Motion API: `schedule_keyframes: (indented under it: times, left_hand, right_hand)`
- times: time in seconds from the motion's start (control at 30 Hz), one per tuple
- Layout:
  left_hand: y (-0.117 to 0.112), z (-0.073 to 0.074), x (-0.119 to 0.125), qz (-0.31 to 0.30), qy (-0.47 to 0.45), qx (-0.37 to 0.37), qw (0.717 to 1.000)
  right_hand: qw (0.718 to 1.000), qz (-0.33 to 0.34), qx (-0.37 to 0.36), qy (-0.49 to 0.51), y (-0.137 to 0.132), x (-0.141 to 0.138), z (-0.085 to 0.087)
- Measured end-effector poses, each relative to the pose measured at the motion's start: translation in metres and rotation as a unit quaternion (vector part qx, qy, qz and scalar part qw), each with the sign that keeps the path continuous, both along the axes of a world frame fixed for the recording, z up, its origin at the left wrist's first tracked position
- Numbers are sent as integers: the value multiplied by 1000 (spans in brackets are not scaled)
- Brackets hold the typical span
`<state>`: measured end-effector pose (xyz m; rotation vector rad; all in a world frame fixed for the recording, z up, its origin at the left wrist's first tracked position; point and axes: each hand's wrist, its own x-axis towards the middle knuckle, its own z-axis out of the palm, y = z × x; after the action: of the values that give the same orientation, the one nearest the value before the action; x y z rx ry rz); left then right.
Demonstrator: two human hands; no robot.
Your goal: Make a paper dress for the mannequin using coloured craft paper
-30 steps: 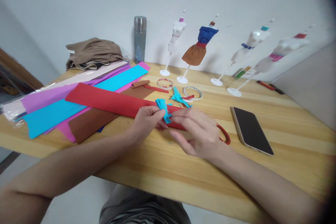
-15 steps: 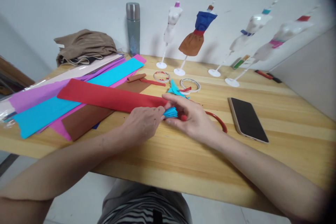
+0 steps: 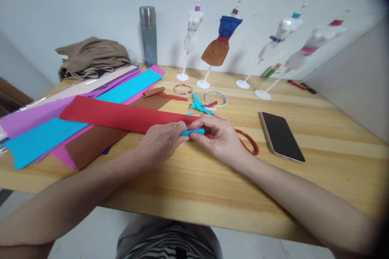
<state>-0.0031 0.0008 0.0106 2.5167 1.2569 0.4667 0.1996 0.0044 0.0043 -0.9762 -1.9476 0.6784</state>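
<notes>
My left hand (image 3: 162, 141) and my right hand (image 3: 220, 137) meet at the middle of the wooden table (image 3: 212, 194). Both pinch a small piece of blue crepe paper (image 3: 191, 132) stretched flat between their fingertips. Just behind the hands lies a long red crepe sheet (image 3: 121, 115). Red-handled scissors (image 3: 249, 143) rest under and to the right of my right hand, partly hidden by it. More blue scraps (image 3: 199, 105) lie a little farther back.
Blue, pink, purple and brown crepe sheets (image 3: 60, 129) fan out at the left. Tape rolls (image 3: 215, 98), a phone (image 3: 281, 135), several small mannequins (image 3: 217, 44), a steel flask (image 3: 148, 34) and folded brown cloth (image 3: 92, 54) stand farther back.
The blue paper piece, first held upright in my left hand, has come down low over the table. My right hand has closed on it, and it now lies stretched flat between both hands.
</notes>
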Motion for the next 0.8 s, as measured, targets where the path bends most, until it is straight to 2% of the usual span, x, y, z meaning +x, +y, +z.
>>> schedule_keyframes:
  times: [0.13, 0.27, 0.47, 0.8]
  left_hand:
    - [1, -1, -2, -38, -35, 19, 998]
    - [2, -3, -3, -31, -52, 28, 998]
    - [-2, -3, -1, -38, 4, 107, 994]
    - [1, 0, 1, -19, 37, 110, 993]
  right_hand:
    - [999, -2, 32, -18, -1, 2, 1]
    - [999, 13, 31, -20, -2, 2, 1]
    - [999, 18, 22, -33, -2, 0, 2]
    - [999, -4, 35, -36, -4, 2, 5]
